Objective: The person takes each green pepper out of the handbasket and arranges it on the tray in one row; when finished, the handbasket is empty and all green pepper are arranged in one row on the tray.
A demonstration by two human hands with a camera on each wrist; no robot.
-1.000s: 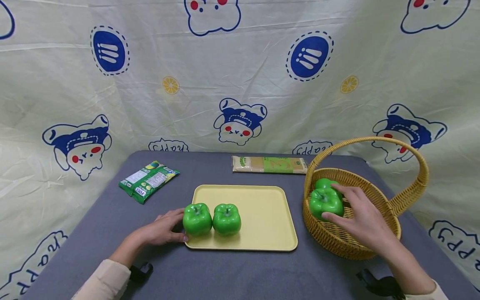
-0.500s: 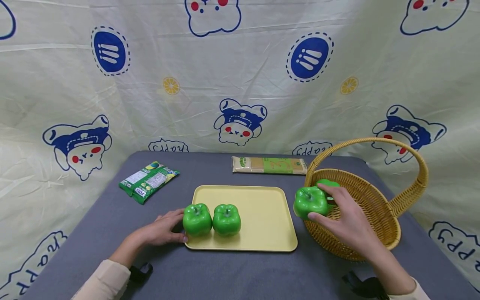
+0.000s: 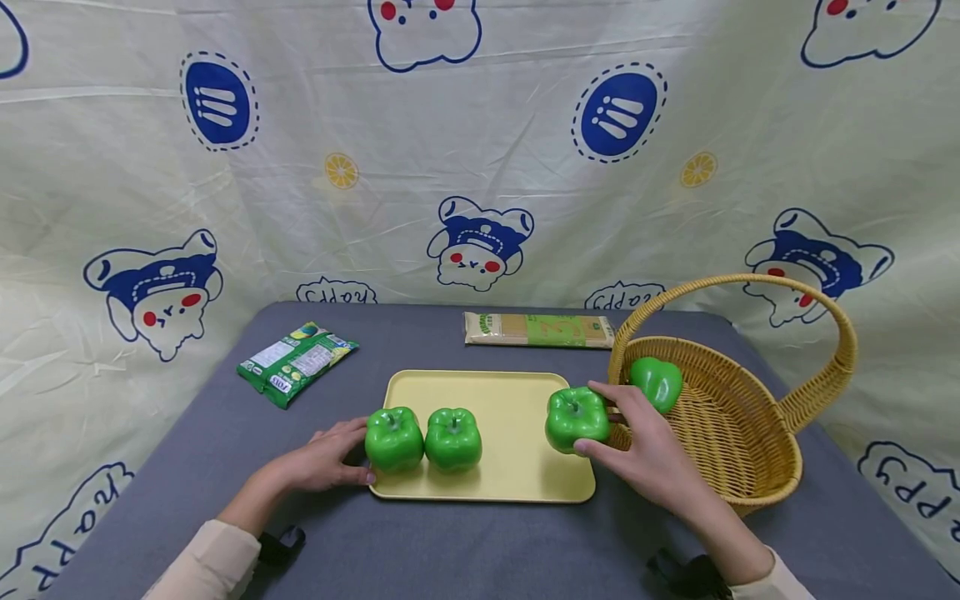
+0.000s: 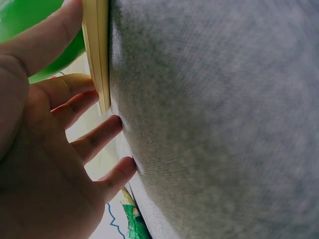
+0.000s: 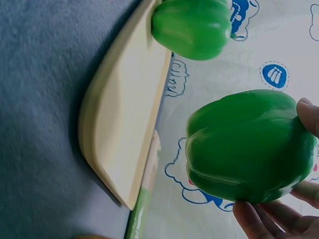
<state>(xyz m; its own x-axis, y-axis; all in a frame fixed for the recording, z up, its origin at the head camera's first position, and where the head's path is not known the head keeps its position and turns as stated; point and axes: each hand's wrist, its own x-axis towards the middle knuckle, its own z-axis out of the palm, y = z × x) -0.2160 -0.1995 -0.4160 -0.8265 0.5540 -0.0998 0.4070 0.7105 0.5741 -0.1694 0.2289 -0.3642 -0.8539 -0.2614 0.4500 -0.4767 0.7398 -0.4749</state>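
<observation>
1 green pepper [image 3: 576, 419] is gripped by the right hand [image 3: 647, 454]; the tray [image 3: 517, 433] is seemingly touched by the left hand [image 3: 326, 458], fingers extended.

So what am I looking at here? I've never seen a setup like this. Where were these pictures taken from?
There's no machine here, just a person's two bare hands. The wide picture comes from a camera worn on the head, looking forward and down. The two close ones come from cameras on the wrists, one per hand.

On the grey-blue tabletop lie a green packet, a long flat packet, a yellow tray bearing a left pepper and a middle pepper, and a wicker basket with a basket pepper inside.

The right hand has a green pepper in its grip, raised near the tray's right end. The left hand rests at the tray's left edge.
</observation>
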